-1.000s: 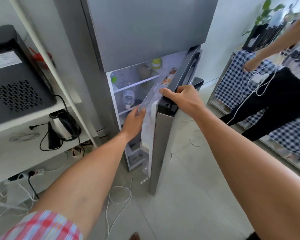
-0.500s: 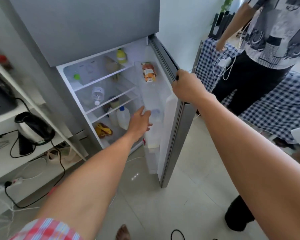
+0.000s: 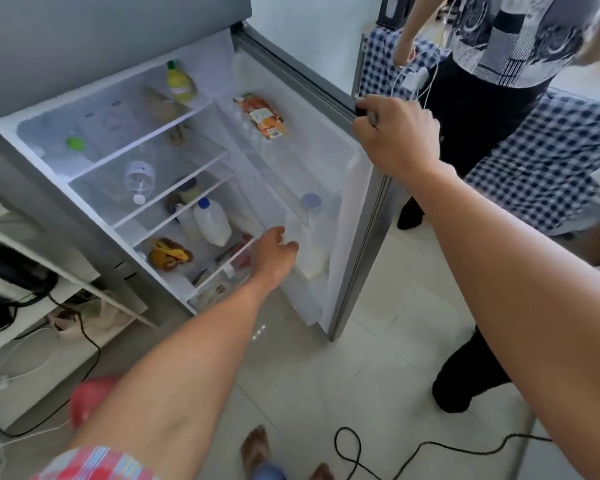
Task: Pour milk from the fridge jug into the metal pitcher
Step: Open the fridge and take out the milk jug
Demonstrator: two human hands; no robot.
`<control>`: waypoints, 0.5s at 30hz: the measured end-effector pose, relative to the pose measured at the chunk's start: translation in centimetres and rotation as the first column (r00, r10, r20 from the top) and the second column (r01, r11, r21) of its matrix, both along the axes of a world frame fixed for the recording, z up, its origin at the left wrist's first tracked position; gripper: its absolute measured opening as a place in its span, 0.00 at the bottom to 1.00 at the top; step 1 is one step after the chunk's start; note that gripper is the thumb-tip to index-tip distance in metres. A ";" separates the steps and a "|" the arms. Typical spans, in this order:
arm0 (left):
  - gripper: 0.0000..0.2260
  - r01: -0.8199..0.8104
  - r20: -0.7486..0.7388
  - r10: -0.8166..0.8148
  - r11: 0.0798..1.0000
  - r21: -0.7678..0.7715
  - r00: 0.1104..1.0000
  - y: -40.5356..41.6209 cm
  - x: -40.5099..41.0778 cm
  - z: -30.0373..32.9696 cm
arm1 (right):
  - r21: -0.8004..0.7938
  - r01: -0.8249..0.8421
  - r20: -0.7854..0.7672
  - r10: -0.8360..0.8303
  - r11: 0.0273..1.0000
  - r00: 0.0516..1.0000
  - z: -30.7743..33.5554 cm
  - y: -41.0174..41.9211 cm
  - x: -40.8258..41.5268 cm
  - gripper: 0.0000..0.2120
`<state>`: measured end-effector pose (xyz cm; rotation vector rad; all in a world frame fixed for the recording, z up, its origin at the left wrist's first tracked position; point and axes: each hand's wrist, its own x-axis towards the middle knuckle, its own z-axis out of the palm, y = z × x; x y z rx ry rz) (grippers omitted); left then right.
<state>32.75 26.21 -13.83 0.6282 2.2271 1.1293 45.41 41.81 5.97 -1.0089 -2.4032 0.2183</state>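
The fridge stands open, its door (image 3: 357, 216) swung wide to the right. A white milk jug (image 3: 312, 244) with a pale blue cap sits in the lower door rack. My left hand (image 3: 274, 252) reaches to it with fingers loosely spread, fingertips at the jug's side, not closed round it. My right hand (image 3: 395, 133) grips the top outer edge of the door. A second white bottle (image 3: 211, 221) with a blue cap stands on an inner shelf. No metal pitcher is in view.
Another person (image 3: 492, 109) stands close behind the door on the right, by a checked cloth (image 3: 548, 157). A black cable (image 3: 378, 459) lies on the tiled floor. White shelving (image 3: 32, 341) with a kettle and cords is at left. My bare foot (image 3: 255, 448) is below.
The door has swung further open under my right hand. My left hand has dropped lower and moved right, from the shelf edge to the jug in the door rack.
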 end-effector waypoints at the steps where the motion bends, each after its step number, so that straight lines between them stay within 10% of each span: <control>1: 0.26 0.012 0.020 -0.011 0.999 -0.033 1.000 0.2 -0.1 -1.1 | 0.017 0.014 -0.022 -0.014 1.000 1.000 -0.2 0.2 -0.1 0.18; 9: 0.59 0.000 0.187 -0.019 0.995 0.100 0.982 3.2 -0.2 -5.4 | 0.082 0.062 -0.071 -0.056 0.995 0.996 -1.7 1.3 -0.8 0.20; 15: 0.40 -0.009 0.037 0.003 0.985 0.170 0.999 4.5 -1.3 -3.9 | 0.054 0.074 -0.096 -0.069 0.996 0.993 -1.7 1.2 -1.0 0.20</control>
